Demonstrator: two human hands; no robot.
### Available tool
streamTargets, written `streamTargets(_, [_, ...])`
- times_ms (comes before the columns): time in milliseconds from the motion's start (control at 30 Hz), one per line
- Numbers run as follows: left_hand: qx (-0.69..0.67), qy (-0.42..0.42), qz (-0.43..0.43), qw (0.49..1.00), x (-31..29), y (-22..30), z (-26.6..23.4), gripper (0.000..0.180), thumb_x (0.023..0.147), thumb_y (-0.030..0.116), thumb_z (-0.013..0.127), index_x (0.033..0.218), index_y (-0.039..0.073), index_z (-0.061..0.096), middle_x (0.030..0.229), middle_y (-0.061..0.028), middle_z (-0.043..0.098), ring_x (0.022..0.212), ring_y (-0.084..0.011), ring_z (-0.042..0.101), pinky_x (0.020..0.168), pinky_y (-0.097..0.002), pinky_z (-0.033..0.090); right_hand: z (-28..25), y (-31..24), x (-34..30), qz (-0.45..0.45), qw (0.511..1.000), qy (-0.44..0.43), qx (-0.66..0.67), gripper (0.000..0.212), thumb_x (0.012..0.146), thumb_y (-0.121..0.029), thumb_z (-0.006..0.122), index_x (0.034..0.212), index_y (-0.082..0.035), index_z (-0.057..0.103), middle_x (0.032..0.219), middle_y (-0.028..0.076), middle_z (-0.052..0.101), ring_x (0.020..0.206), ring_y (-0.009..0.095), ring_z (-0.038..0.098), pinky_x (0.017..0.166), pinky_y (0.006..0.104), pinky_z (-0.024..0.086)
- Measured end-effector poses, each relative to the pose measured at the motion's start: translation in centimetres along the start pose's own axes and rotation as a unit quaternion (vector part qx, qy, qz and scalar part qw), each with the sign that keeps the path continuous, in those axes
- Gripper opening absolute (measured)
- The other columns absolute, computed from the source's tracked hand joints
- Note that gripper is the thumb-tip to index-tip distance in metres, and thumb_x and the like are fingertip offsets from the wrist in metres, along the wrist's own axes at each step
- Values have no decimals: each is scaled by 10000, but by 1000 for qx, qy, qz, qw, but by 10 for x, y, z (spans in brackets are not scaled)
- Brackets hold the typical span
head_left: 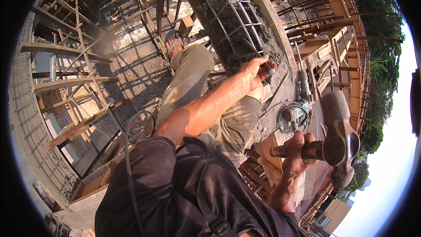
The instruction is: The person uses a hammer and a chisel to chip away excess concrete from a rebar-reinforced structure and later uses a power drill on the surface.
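My left hand [254,73] is closed around a metal chisel [271,70], its round struck end poking out past the fingers. The chisel's shaft slants toward a steel rebar cage [239,11] set in a rough concrete beam [206,13]; its far tip is hard to make out among the bars. Raised at the right, my right hand [296,159] grips the handle of a hammer [341,134], whose heavy, worn steel head stands apart from the chisel.
A green-grey power tool [294,113] with a coiled cord lies on the concrete beside my knee. Another cable [127,149] hangs by my left arm. Wooden props and planks [70,79] fill the lower level at left. Timber formwork [346,52] rises at right. My sandalled foot [174,44] rests below the beam.
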State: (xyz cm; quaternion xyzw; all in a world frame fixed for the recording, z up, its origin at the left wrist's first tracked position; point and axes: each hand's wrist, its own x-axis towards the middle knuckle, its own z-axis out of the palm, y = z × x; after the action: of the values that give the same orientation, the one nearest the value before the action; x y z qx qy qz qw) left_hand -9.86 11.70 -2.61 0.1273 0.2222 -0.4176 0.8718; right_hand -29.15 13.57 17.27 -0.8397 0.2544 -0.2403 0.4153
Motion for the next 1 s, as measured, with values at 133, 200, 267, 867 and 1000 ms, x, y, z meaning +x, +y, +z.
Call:
streamTargets(133, [3, 9, -12, 1000, 1, -7, 7, 193, 953, 216, 637, 945, 23, 634, 873, -99, 702, 767, -206, 713, 627, -296, 593, -5, 54, 9, -62, 998, -17, 21, 351, 997, -152, 551, 699, -90, 377, 535, -2, 428, 464, 73, 380, 449, 271, 324])
streamTargets(200, [29, -8, -40, 999, 19, -7, -3, 199, 958, 231, 632, 944, 32, 635, 880, -96, 696, 781, -192, 688, 657, -321, 583, 8, 88, 28, 77, 978, -113, -157, 352, 965, -237, 616, 712, -19, 505, 563, -8, 435, 534, 84, 389, 490, 299, 333])
streamTargets(267, [70, -39, -35, 996, 26, -5, -1, 207, 964, 250, 624, 935, 45, 640, 881, -88, 695, 789, -182, 669, 684, -342, 567, 6, 100, 35, 114, 939, -166, -278, 316, 902, -207, 652, 725, 46, 587, 544, 30, 493, 564, 93, 431, 515, 333, 384])
streamTargets(867, [100, -47, -27, 994, 22, -5, -7, 235, 980, 291, 603, 966, 61, 649, 923, -84, 715, 779, -153, 686, 710, -277, 579, 2, 105, 30, 184, 949, -132, -219, 402, 872, -254, 691, 654, 43, 530, 529, 25, 461, 536, 104, 406, 498, 348, 365])
streamTargets(1000, [-3, -113, -12, 994, 38, 17, -16, 174, 1010, 143, 545, 1085, 1, 612, 1029, -109, 703, 948, -152, 695, 772, -242, 597, -1, 79, 21, 240, 957, -140, -89, 337, 893, -234, 709, 698, -7, 555, 556, -16, 482, 499, 73, 411, 451, 292, 341])
